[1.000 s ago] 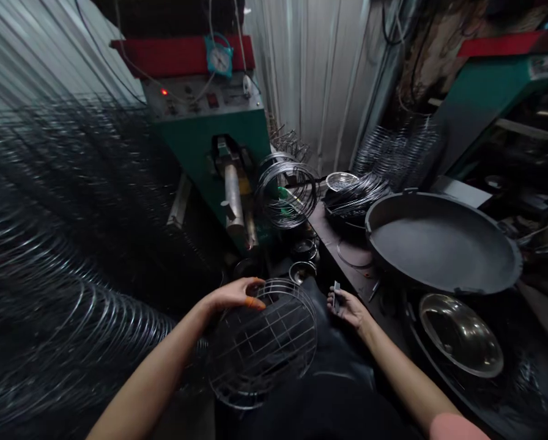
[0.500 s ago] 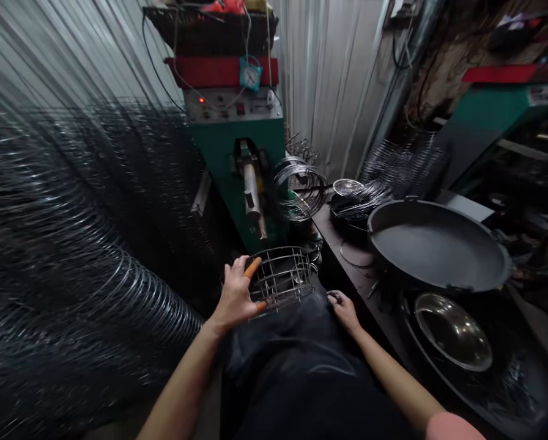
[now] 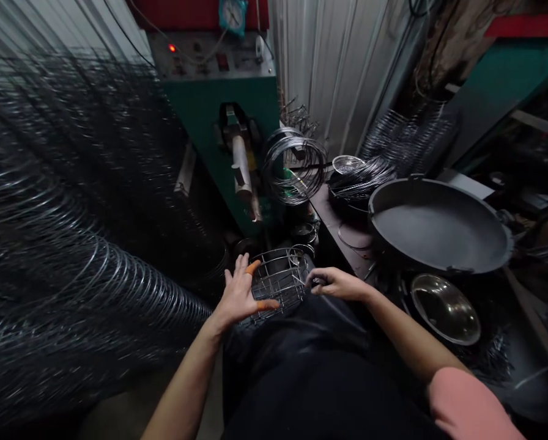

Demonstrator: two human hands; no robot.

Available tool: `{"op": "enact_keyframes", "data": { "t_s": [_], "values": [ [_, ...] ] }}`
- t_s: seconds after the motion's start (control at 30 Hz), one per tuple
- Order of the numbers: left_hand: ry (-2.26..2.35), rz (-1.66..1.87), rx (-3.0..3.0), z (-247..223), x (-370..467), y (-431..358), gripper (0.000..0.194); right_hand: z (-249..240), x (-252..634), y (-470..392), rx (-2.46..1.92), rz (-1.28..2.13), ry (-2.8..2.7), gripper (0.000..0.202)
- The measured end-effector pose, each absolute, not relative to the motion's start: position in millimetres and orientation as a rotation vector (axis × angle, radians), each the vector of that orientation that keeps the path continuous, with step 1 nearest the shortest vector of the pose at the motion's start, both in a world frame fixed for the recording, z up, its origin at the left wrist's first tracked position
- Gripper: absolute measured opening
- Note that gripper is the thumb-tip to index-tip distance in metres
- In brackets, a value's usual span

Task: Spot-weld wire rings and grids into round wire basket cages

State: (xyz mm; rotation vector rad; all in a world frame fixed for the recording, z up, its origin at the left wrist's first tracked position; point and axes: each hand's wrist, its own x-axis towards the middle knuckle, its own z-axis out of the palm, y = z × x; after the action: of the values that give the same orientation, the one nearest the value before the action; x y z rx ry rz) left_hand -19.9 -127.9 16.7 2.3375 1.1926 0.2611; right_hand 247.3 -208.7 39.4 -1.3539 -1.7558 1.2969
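Observation:
A round wire basket rests at my lap, tilted, its grid of wires showing. My left hand lies against its left side with fingers spread, orange covers on the thumb and one finger. At the basket's right edge is my right hand, its fingers curled together around something small and dark that I cannot make out. Beyond the basket stands a green machine with a lit red lamp and a pale cylindrical arm pointing down toward the basket.
Stacked wire rings fill the left side. A wire coil hangs beside the machine. On the right are a bench, a bundle of wires, a large dark pan and a shiny bowl.
My right hand has moved left and up to the basket's right side. My left hand stays at the basket with its fingers spread. The view has tipped downward.

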Motion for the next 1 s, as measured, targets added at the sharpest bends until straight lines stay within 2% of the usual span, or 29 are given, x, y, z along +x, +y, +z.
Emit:
{"op": "enact_keyframes", "data": {
  "t_s": [0.13, 0.33, 0.4, 0.53, 0.73, 1.0],
  "values": [
    [1.273, 0.323, 2.303, 13.2, -7.8, -137.2, 0.114, 48.9, 220.5, -185.0, -1.323, 1.375, -2.016, 0.023],
    [1.319, 0.372, 2.322, 14.2, -4.9, -141.5, 0.102, 30.1, 185.6, -165.1, -1.568, 0.767, -2.242, 0.017],
    [1.351, 0.413, 2.321, 13.6, -4.4, -141.8, 0.094, 22.7, 181.1, -164.4, -1.571, 0.663, -2.276, 0.015],
    [1.348, 0.575, 2.321, 11.0, -4.6, -137.9, 0.083, 16.8, 187.0, -166.1, -1.332, 0.745, -2.311, 0.016],
    [1.361, 0.689, 2.342, 23.5, -5.1, -110.9, 0.082, 29.2, 197.1, -150.7, -1.254, 0.598, -2.374, 0.038],
    [1.334, 0.704, 2.37, 35.8, -1.0, -66.7, 0.083, 27.4, 193.7, -104.4, -1.218, 0.437, -2.346, 0.025]
  ]
}}
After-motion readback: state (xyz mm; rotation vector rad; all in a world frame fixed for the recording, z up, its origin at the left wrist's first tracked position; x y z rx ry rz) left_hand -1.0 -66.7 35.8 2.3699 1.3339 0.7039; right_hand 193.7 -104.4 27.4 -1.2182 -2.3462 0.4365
